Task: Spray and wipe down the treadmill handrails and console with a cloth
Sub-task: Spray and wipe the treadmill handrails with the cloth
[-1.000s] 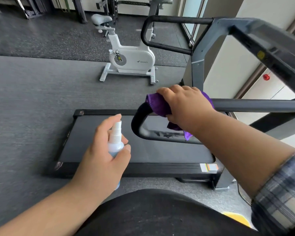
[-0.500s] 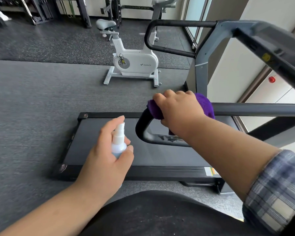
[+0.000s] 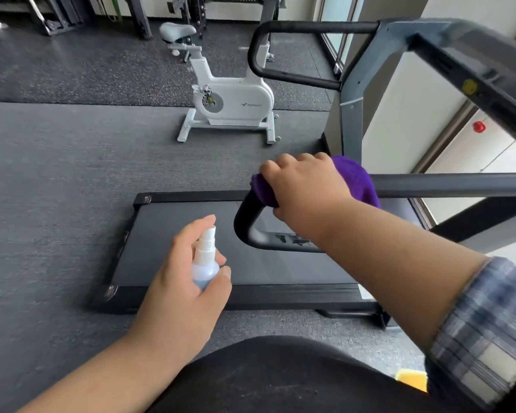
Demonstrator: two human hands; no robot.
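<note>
My right hand [image 3: 307,189] grips a purple cloth [image 3: 356,177] wrapped over the near black handrail [image 3: 447,184] of the treadmill, close to the rail's curved end [image 3: 245,216]. My left hand [image 3: 185,278] holds a small clear spray bottle [image 3: 205,263] with a white nozzle, upright, to the left of and below that rail end, index finger raised by the nozzle. The far handrail [image 3: 295,26] loops at the top. The grey console [image 3: 474,64] slants across the upper right, partly cut off.
The black treadmill deck [image 3: 191,263] lies on grey floor below the rail. A white exercise bike [image 3: 230,99] stands beyond it. Dark racks [image 3: 137,13] line the back wall. A wall and cabinet with a red knob [image 3: 478,126] are at right.
My right hand and the cloth have slid a little along the rail away from its curved end. The left hand with the bottle has stayed about where it was.
</note>
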